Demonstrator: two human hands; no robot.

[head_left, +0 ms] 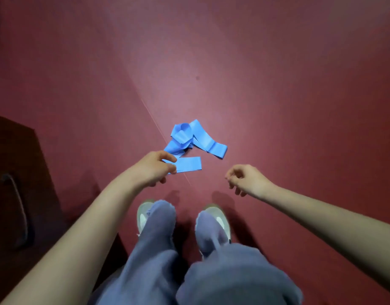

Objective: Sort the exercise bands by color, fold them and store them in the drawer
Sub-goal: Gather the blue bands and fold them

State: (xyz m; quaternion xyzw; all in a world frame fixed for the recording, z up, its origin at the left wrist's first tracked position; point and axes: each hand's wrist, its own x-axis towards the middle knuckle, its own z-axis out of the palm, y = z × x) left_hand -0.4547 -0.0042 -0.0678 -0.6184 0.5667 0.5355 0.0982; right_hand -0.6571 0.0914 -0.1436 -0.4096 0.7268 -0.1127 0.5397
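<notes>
left hand (154, 170): fingers pinch band (183, 135) end, to lift and fold | right hand (244, 179): fingers loosely curled, empty (ready for other end) | rest of band heaped on floor (277, 95), near cabinet (24, 150)

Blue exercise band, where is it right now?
In the head view, the blue band lies crumpled on the red floor at centre, just ahead of the shoes; the left hand pinches its near end, the right hand empty beside it.
</notes>
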